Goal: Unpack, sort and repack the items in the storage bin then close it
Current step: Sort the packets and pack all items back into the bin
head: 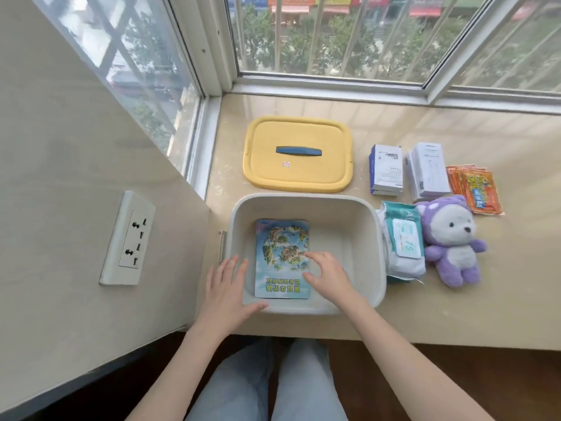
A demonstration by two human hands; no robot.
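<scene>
I see the storage bin (pixel 305 205) open on the worktop (pixel 425 314), holding only a booklet (pixel 282 258) flat on its floor. My left hand (pixel 226 291) rests on the near rim and my right hand (pixel 329 276) hovers inside, fingers of both spread and gripping nothing. I judge repacking just begun: wipes (pixel 405 243), plush bear (pixel 450 240), two boxes (pixel 408 170) and sachets (pixel 476 188) remain outside, and the yellow lid (pixel 299 153) lies behind.

A home: bay window sill (pixel 394 314), wall socket (pixel 129 238).
</scene>
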